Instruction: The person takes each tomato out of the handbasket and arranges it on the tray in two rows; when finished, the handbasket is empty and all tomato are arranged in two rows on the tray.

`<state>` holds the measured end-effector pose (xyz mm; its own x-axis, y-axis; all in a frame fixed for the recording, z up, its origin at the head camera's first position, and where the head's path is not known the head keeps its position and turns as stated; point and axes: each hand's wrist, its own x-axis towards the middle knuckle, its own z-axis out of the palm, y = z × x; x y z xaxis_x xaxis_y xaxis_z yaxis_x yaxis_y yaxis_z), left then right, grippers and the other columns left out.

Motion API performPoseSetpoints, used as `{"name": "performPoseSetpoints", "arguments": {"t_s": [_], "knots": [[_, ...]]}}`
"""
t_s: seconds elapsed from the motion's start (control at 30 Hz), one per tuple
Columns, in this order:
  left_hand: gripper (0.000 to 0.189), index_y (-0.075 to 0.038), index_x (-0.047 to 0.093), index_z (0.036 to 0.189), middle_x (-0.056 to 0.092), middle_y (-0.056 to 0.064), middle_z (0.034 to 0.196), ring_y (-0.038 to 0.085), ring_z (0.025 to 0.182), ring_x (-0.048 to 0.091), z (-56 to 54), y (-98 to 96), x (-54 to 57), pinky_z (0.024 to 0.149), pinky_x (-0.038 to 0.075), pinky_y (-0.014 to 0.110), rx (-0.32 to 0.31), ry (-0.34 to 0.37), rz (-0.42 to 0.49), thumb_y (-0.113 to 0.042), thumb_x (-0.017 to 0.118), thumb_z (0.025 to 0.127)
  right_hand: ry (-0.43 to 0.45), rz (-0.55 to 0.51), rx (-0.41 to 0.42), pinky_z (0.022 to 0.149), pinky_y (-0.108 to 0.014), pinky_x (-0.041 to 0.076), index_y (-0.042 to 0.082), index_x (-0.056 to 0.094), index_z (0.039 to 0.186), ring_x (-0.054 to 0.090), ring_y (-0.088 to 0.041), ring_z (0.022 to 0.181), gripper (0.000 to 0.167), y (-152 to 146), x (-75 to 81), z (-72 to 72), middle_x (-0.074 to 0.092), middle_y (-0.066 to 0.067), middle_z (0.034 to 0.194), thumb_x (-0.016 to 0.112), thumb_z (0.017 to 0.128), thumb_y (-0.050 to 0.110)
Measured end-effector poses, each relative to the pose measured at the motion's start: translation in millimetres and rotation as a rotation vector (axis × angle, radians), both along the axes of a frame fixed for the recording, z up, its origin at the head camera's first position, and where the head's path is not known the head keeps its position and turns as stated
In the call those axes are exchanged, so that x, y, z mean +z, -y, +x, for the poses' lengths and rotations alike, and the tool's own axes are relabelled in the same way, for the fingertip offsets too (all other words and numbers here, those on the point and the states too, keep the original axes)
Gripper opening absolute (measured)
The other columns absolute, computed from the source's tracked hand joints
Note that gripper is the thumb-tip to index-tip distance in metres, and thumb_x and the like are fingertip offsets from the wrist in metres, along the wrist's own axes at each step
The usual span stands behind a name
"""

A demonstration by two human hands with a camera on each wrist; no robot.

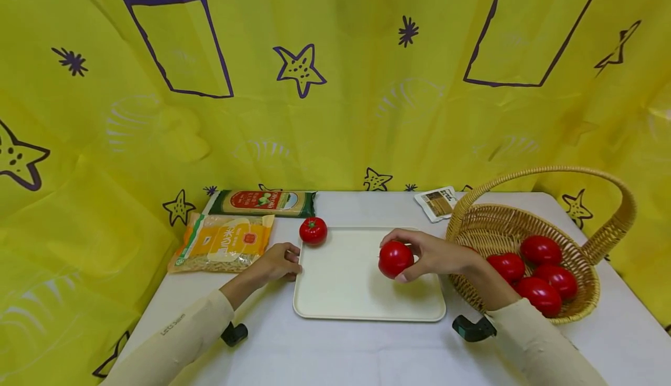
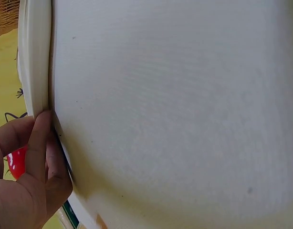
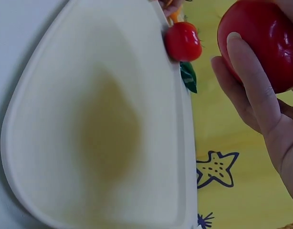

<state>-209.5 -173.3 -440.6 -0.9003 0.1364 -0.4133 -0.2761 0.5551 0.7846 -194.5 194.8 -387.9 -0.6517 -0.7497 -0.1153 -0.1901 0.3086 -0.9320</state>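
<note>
My right hand [image 1: 432, 252] grips a red tomato [image 1: 395, 259] above the right half of a cream tray [image 1: 356, 293], its fingers curled round the fruit. The right wrist view also shows this held tomato [image 3: 266, 43], with fingers along its side. At the tray's left edge, my left hand [image 1: 278, 262] pinches the rim; the left wrist view shows those fingers [image 2: 39, 143] against the edge. Another tomato [image 1: 313, 231] rests in the tray's far left corner. Right of the tray stands a wicker basket [image 1: 592, 284] holding several more tomatoes [image 1: 540, 296].
Left of the tray lies an orange-and-clear bag [image 1: 225, 243] of dry food, with a green package [image 1: 262, 204] behind it. A small white packet [image 1: 437, 203] lies near the basket's tall arched handle [image 1: 555, 169]. A yellow patterned curtain [image 1: 335, 130] hangs behind the white table [image 1: 314, 351].
</note>
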Motion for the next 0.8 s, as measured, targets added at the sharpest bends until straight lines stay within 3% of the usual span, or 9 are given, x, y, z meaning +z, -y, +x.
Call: {"name": "performPoseSetpoints", "arguments": {"t_s": [0.27,0.5,0.8], "knots": [[0.038,0.005,0.056,0.122,0.057,0.012,0.096,0.020,0.079,0.059,0.7,-0.1,3.5,0.070,0.061,0.024,-0.013,0.015,-0.001,0.004,0.071,0.087,0.033,0.011,-0.057,0.076,-0.038,0.063,0.004,0.054,0.124,0.058,-0.029,0.106,0.033,12,-0.5,-2.9,0.058,-0.017,0.120,0.064,0.098,0.022],[0.039,0.005,0.056,0.122,0.057,0.011,0.095,0.020,0.078,0.058,0.4,-0.5,3.0,0.070,0.061,0.025,-0.003,0.019,0.007,0.004,0.071,0.087,-0.018,0.054,-0.099,0.081,-0.035,0.061,0.002,0.057,0.133,0.057,-0.028,0.108,0.044,21,-5.8,-6.0,0.062,-0.014,0.119,0.067,0.095,0.023],[0.038,0.005,0.056,0.122,0.056,0.011,0.095,0.021,0.078,0.057,1.3,-1.0,1.3,0.068,0.061,0.027,0.001,0.008,0.002,0.004,0.071,0.087,-0.046,0.054,-0.095,0.087,-0.035,0.056,0.003,0.058,0.129,0.056,-0.028,0.110,0.046,27,-12.8,-7.9,0.063,-0.012,0.120,0.073,0.090,0.022]]}}
